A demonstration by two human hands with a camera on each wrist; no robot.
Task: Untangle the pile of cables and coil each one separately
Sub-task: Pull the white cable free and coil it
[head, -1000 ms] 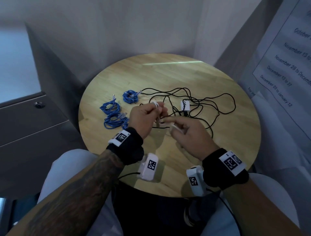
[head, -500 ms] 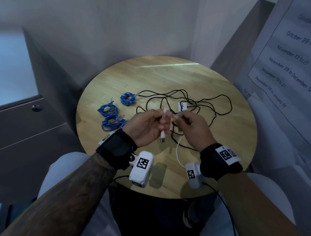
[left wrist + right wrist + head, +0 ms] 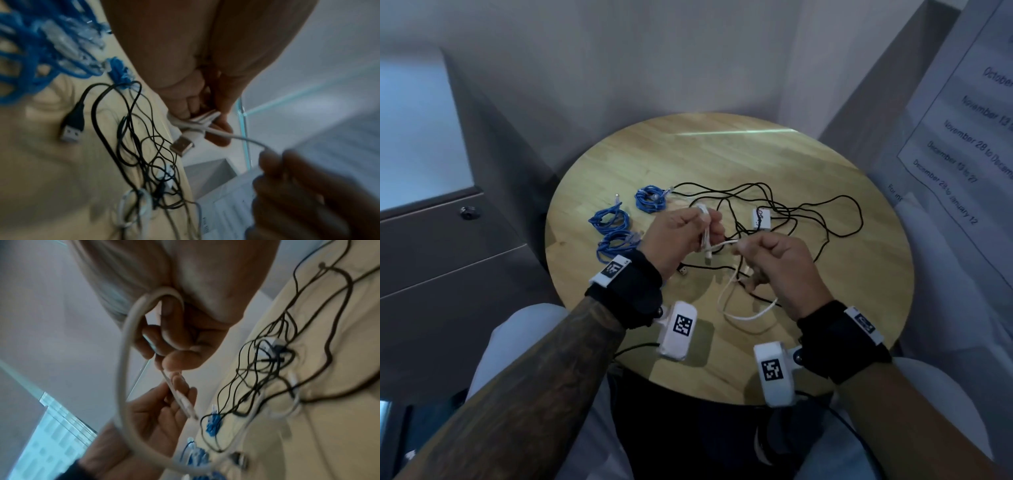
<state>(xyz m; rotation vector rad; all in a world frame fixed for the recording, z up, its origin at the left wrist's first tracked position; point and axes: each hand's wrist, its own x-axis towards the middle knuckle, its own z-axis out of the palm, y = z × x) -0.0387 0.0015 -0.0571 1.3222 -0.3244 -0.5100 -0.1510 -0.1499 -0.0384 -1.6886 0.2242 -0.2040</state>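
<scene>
My left hand grips a folded bundle of the white USB cable above the round wooden table; its USB plug hangs below the fingers. My right hand pinches the same white cable a short way along, and the slack loops down toward the table edge. Behind the hands lies a tangle of thin black cable with a small white box in it. A black USB plug lies near my left wrist. Three blue cables sit coiled at the left.
Grey walls close in behind the table. A grey cabinet with a lock stands at the left. A printed notice hangs at the right. My knees are under the near table edge.
The hands have drawn slightly apart, stretching a short run of white cable between them. The hanging white loop below my right hand has grown longer.
</scene>
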